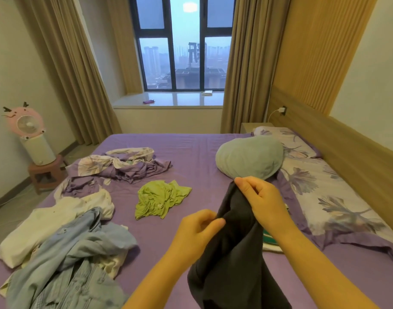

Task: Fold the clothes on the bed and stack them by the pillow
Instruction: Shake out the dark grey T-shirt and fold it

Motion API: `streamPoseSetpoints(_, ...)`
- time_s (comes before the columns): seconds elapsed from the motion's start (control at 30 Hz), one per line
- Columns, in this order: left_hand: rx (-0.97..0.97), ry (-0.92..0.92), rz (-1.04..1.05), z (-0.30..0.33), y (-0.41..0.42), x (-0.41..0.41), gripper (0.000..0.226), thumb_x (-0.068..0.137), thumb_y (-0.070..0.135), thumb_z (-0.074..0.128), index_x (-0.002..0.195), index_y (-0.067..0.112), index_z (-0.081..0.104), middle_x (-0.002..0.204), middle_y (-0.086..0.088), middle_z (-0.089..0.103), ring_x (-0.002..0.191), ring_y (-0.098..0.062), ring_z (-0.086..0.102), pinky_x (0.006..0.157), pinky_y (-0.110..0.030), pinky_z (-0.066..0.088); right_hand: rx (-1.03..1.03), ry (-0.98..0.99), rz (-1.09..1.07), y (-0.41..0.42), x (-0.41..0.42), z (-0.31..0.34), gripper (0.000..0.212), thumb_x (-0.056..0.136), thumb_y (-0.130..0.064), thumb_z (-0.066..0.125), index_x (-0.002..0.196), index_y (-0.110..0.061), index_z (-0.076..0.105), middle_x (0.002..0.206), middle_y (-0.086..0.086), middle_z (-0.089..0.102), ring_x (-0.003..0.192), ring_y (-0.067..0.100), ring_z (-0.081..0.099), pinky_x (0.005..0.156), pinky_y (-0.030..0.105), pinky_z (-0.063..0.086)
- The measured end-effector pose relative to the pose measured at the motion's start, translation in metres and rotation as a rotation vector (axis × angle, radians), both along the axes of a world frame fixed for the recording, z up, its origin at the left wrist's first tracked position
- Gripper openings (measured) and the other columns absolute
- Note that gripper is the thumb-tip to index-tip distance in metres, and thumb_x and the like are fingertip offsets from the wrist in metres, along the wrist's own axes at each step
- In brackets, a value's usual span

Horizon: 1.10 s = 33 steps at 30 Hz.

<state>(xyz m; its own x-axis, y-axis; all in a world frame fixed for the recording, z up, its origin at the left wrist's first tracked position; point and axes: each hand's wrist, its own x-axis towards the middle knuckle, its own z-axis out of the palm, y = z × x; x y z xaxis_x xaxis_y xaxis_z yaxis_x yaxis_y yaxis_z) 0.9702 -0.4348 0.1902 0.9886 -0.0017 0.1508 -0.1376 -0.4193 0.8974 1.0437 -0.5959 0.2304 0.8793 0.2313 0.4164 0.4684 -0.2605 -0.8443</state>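
A dark grey garment (233, 253) hangs bunched in the air over the purple bed (191, 152). My right hand (261, 201) grips its upper edge, and my left hand (199, 230) pinches the cloth lower down on its left side. A crumpled green shirt (160, 199) lies in the middle of the bed. At the near left a light blue denim garment (75, 259) lies heaped on a cream one (57, 217). The floral pillow (329, 190) runs along the headboard on the right, with a folded green-and-white item (270, 239) beside it, partly hidden by my right arm.
A rumpled floral sheet (124, 163) lies at the far left of the bed. A pale green cushion (251, 159) sits by the pillow. A pink fan (27, 123) stands on a stool (46, 172) left of the bed. The wooden headboard (347, 148) bounds the right side.
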Motion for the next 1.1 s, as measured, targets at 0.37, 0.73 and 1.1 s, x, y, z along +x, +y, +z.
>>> streamPoseSetpoints(0.37,-0.196,-0.047,0.048,0.046,-0.008,0.029,0.026,0.099,0.024,0.046,0.076,0.013,0.045,0.069,-0.001,0.041,0.064,-0.012,0.040,0.063,-0.029,0.034,-0.227,-0.270,-0.184,-0.003,-0.047,-0.056,0.047,0.085,-0.060,0.056,0.127,-0.043,0.043,0.137,-0.015,0.042,0.128,-0.001,0.035,0.104,0.019,0.029)
streamPoseSetpoints(0.73,0.053,-0.157,0.296,0.044,0.071,0.016,0.007,0.086,0.033,0.066,0.085,0.026,0.068,0.083,0.008,0.068,0.079,-0.010,0.065,0.071,-0.031,0.055,-0.056,0.035,0.138,0.010,-0.029,-0.044,0.019,0.084,-0.022,0.070,0.090,-0.039,0.064,0.093,-0.025,0.064,0.092,-0.002,0.059,0.077,0.012,0.047)
streamPoseSetpoints(1.1,0.424,-0.358,0.274,0.034,0.102,-0.008,0.028,0.088,0.043,0.064,0.099,0.018,0.068,0.100,0.008,0.060,0.095,-0.010,0.055,0.085,-0.025,0.042,0.121,0.297,0.290,0.013,-0.006,-0.010,0.027,0.073,-0.044,0.065,0.097,-0.033,0.068,0.096,-0.010,0.072,0.093,0.007,0.067,0.073,0.018,0.055)
